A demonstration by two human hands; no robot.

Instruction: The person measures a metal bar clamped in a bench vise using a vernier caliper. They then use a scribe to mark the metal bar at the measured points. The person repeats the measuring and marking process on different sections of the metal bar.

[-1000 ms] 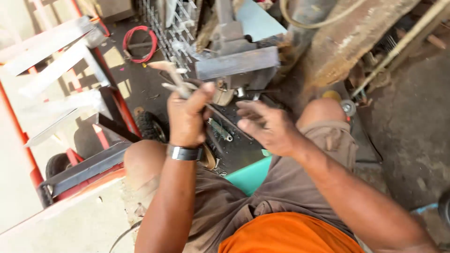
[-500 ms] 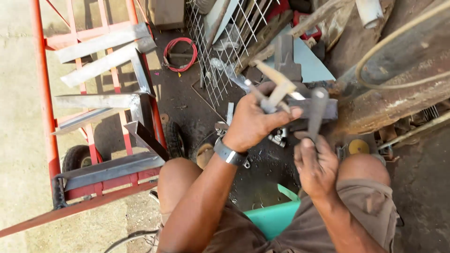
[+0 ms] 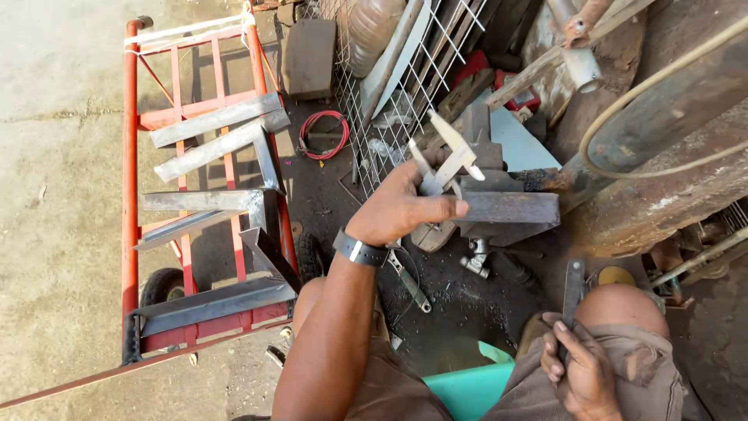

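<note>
1. At the bottom right of the frame, the right hand (image 3: 580,374) rests on the right knee, fingers curled around the lower end of a flat dark metal bar (image 3: 573,290) that stands up from the hand toward the middle of the frame.
2. Bottom centre, between the thighs, a teal seat (image 3: 467,390) shows under the brown shorts.
3. Just above it, on the dark floor, lie a wrench (image 3: 407,281) and a small metal fitting (image 3: 474,259).
4. Centre of the frame, the left hand (image 3: 401,206), with a dark wristband (image 3: 358,249), is clenched on a vernier caliper (image 3: 444,160); its pale jaws stick up and to the right above the fingers.
5. Immediately right of that hand, a heavy rusty steel block (image 3: 510,209) sits; the thumb tip touches its left end.
6. On the left side, a red hand cart (image 3: 131,195) carries several grey steel angle pieces (image 3: 214,121) laid across its frame.
7. Upper centre, a red coiled wire (image 3: 326,134) lies on the floor beside a wire mesh panel (image 3: 389,101).
8. Upper right, a large rusty beam (image 3: 662,179) is crossed by a tan hose (image 3: 647,90).
</note>
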